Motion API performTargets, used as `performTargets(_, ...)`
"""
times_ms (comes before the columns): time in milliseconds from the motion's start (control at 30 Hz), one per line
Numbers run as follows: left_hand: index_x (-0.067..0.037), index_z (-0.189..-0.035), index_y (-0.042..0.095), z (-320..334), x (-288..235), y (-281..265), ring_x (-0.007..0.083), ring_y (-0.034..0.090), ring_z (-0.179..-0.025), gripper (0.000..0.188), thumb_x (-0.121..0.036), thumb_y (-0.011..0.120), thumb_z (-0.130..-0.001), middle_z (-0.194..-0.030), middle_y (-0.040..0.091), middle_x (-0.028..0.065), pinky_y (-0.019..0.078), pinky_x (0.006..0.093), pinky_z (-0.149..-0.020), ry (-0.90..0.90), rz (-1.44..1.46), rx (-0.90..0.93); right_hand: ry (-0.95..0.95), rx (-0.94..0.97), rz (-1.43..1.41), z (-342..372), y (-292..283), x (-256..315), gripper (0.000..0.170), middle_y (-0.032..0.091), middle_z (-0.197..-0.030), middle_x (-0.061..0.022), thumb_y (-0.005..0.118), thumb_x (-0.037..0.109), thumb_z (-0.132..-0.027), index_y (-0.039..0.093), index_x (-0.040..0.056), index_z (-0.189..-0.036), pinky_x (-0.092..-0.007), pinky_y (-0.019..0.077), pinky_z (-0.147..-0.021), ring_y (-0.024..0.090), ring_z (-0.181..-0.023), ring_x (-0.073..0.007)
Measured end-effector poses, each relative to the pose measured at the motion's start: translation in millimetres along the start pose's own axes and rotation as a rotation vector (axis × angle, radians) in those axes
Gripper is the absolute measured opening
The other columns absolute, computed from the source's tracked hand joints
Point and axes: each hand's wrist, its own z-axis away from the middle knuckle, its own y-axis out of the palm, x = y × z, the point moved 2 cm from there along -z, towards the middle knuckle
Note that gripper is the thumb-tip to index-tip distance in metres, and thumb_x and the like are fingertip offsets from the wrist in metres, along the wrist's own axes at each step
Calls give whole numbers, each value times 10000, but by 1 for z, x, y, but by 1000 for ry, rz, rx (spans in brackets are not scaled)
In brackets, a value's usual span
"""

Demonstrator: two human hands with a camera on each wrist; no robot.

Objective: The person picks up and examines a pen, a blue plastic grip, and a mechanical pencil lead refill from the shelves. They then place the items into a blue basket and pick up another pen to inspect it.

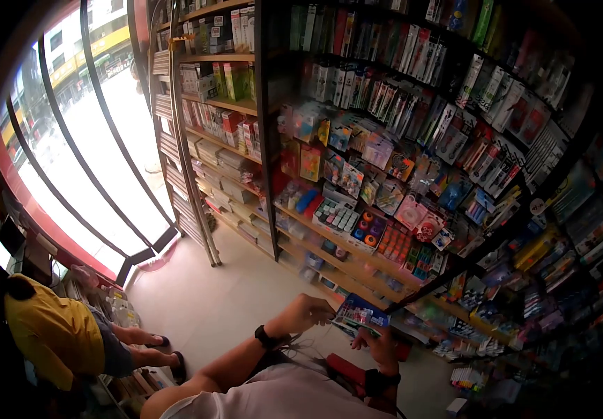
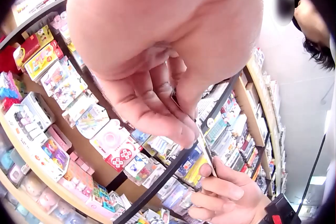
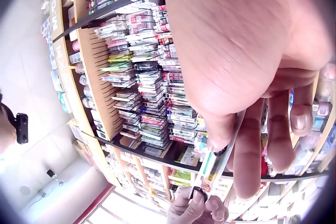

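Note:
Both hands hold a thin, flat packet [image 3: 212, 169] in front of the body. It is seen nearly edge-on in the wrist views, with green and red print and clear wrapping. My left hand [image 1: 300, 314] pinches its near-left end between thumb and fingertips. The right hand [image 1: 380, 346] grips the other end, thumb on one face and fingers behind. Between and just beyond the fingertips in the head view, a blue printed surface [image 1: 363, 309] shows; I cannot tell what the packet contains.
Shelves [image 1: 343, 251] of hanging and boxed stationery stand ahead and to the right. A folding ladder [image 1: 188, 167] leans by the shelving at the left. A person in a yellow top [image 1: 57, 325] stands at the lower left, near a barred glass front [image 1: 88, 146].

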Motion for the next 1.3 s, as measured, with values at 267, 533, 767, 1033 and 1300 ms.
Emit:
performTargets(267, 12, -1087, 703, 3, 7, -4, 139, 689, -737, 175, -48, 627, -941, -881, 736, 86, 557, 274, -651, 33, 2, 5, 11, -25, -40, 1, -1, -12, 215, 683, -720, -95, 583, 149, -983, 668, -44, -943, -264, 438, -607, 577, -621, -120)
performTargets(533, 20, -1085, 701, 1, 16, -2, 140, 693, -719, 222, 49, 573, -907, -874, 737, 91, 555, 266, -635, 27, 42, 1, -3, -20, 37, 8, -3, -8, 222, 670, -718, -94, 573, 141, -984, 668, -60, -980, -271, 455, -618, 584, -634, -125)
performTargets(767, 15, -1086, 702, 2, 8, 0, 150, 711, -759, 236, 61, 555, -907, -900, 744, 93, 565, 266, -642, 14, 25, -32, 7, -140, -234, 15, 0, -14, 218, 667, -760, -94, 584, 171, -996, 666, -29, -1025, -280, 457, -612, 589, -650, -137)
performTargets(1033, -3, -994, 735, 7, 4, -13, 179, 715, -821, 126, -4, 675, -884, -991, 734, 85, 580, 275, -686, 56, -76, -144, -52, -179, -121, 15, -6, -26, 281, 648, -751, -63, 577, 224, -1000, 672, -29, -923, -267, 439, -622, 568, -652, -119)
performTargets(1300, -39, -946, 744, 17, 1, -20, 190, 690, -854, 132, -16, 757, -817, -988, 715, 77, 562, 275, -714, 137, -113, -270, -44, -172, -89, 12, -2, -34, 319, 658, -766, -64, 578, 221, -994, 678, -44, -848, -270, 458, -676, 583, -690, -120)
